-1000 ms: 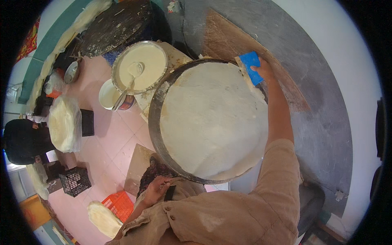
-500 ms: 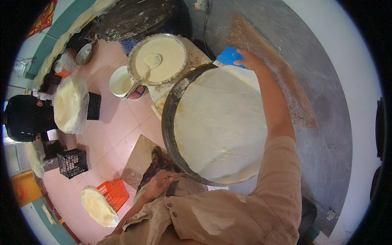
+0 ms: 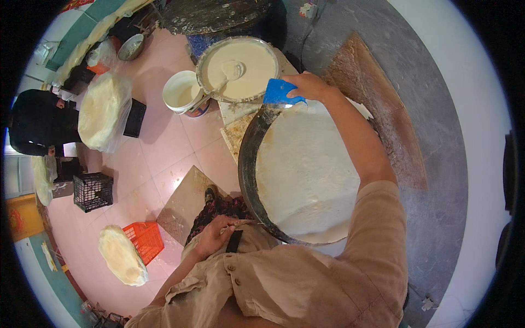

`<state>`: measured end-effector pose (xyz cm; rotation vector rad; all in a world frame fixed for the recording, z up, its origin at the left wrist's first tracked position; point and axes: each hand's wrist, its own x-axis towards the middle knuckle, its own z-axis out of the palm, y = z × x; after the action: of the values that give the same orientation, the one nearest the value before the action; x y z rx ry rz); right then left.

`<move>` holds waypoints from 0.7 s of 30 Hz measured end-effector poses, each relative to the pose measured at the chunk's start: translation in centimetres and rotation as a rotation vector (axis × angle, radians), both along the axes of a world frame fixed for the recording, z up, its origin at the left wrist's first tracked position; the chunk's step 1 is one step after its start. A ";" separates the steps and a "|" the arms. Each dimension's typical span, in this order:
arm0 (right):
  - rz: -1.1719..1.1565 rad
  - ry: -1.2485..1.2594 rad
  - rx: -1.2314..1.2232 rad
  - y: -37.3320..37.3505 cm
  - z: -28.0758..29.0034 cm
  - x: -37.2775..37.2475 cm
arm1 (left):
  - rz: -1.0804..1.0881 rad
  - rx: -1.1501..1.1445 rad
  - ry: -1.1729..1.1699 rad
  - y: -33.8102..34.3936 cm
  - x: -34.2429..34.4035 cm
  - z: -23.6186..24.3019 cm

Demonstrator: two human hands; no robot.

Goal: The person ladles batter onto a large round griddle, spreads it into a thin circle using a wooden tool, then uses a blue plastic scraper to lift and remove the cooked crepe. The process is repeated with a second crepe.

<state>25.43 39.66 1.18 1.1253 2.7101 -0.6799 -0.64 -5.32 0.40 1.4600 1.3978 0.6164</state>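
Observation:
My right hand [image 3: 310, 86] grips a blue scraper [image 3: 280, 91] at the far left rim of a round dark griddle [image 3: 249, 164]. A thin white sheet of batter [image 3: 311, 169] covers most of the griddle; my right forearm crosses above it and hides part of its right side. The sheet's surface is slightly rippled near me. Close to my waist, my left hand [image 3: 216, 236] is held with bent fingers, and a thin pale strip sticks out by them. I cannot make out what that strip is.
Beyond the griddle stands a wide bowl of cream batter [image 3: 254, 68] with a ladle [image 3: 232, 70] in it. Next to it are a white bucket [image 3: 179, 93] and a brown board [image 3: 377, 109]. Crates [image 3: 145, 240] and stacked round sheets [image 3: 104, 112] stand left, near another person [image 3: 41, 123].
My right hand has moved the blue scraper leftward, from the griddle's far edge to its far left rim. The view has shifted a little; my left hand stays by my waist.

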 end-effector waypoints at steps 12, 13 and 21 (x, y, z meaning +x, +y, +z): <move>0.458 -0.111 -0.047 -6.6 1.7 -8.9 | 0.100 0.007 -0.010 -1.9 -1.3 0.4; 0.509 -0.040 -0.055 -7.5 1.2 -9.4 | 0.107 0.015 -0.009 -2.2 -1.5 0.3; 0.913 -0.070 -0.153 -16.2 1.0 -12.9 | 0.111 0.079 -0.018 -2.8 -3.3 0.7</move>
<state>12.56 23.47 2.18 -0.1638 2.6299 -0.6281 -3.97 -8.10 1.13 1.4423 1.4618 0.7608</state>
